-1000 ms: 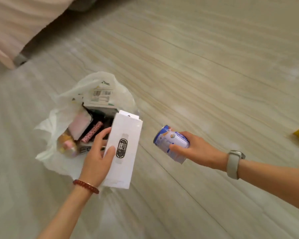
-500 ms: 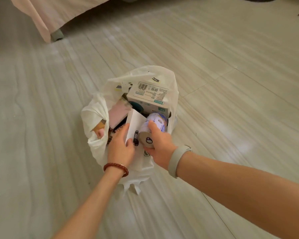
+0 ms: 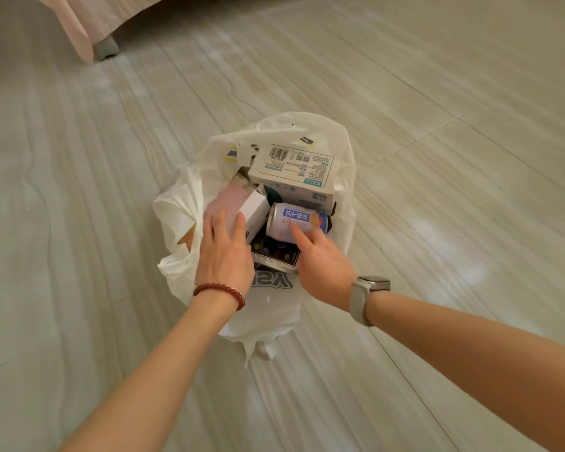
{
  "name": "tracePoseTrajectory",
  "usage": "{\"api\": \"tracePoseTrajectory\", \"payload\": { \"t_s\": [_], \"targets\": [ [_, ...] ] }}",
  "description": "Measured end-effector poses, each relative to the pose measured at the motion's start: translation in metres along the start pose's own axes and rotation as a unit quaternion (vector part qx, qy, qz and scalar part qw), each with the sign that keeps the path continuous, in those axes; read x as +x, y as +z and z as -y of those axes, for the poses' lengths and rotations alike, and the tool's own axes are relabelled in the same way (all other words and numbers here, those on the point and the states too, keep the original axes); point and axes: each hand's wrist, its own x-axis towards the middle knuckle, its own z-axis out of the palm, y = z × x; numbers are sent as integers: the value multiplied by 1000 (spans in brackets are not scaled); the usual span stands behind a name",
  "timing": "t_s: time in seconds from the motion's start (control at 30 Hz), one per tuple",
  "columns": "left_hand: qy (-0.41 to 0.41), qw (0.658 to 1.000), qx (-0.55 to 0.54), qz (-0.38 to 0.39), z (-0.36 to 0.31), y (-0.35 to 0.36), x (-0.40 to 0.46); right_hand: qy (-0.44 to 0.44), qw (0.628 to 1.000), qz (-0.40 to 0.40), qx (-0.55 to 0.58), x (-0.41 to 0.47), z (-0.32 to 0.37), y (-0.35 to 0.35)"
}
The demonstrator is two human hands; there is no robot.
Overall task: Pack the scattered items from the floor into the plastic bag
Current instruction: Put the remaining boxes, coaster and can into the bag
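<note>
A white plastic bag (image 3: 343, 177) stands open on the floor in the middle of the view. Inside it lie a large white carton with a barcode (image 3: 291, 172), a pink item (image 3: 224, 199) and a dark packet (image 3: 274, 252). My left hand (image 3: 224, 252) grips a slim white box (image 3: 253, 212) that leans into the bag. A blue and white drink can (image 3: 296, 220) lies on its side in the bag. My right hand (image 3: 323, 262) is just behind it, one fingertip touching the can, the other fingers loosely curled.
Pale wood-grain floor (image 3: 437, 93) surrounds the bag. A bed with a pink sheet (image 3: 79, 31) and a grey leg (image 3: 105, 48) stands at the far left.
Both hands have carried the white box and the can from beside the bag into it. The right hand has let go of the can, which now lies inside.
</note>
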Motion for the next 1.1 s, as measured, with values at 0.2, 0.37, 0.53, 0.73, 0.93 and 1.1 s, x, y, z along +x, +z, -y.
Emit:
{"api": "tracePoseTrajectory", "payload": {
  "t_s": [0.2, 0.37, 0.53, 0.73, 0.93, 1.1],
  "targets": [
    [213, 975, 42, -39, 9, 29, -68, -99, 979, 0, -179, 3, -6, -1],
    [162, 970, 157, 92, 8, 63, -85, -157, 957, -13, -245, 2, -21, -2],
    [144, 982, 112, 43, -4, 69, -60, -179, 952, -3, -250, 2, -30, -7],
    [142, 989, 18, -29, -2, 44, -43, -238, 939, -15, -246, -2, -48, -18],
    [145, 986, 8, -81, 4, 14, -18, -278, 914, -91, -281, -3, -68, -37],
    [148, 970, -57, -182, -4, -38, 4, -230, 911, -276, -204, 9, -46, -77]
  ]
}}
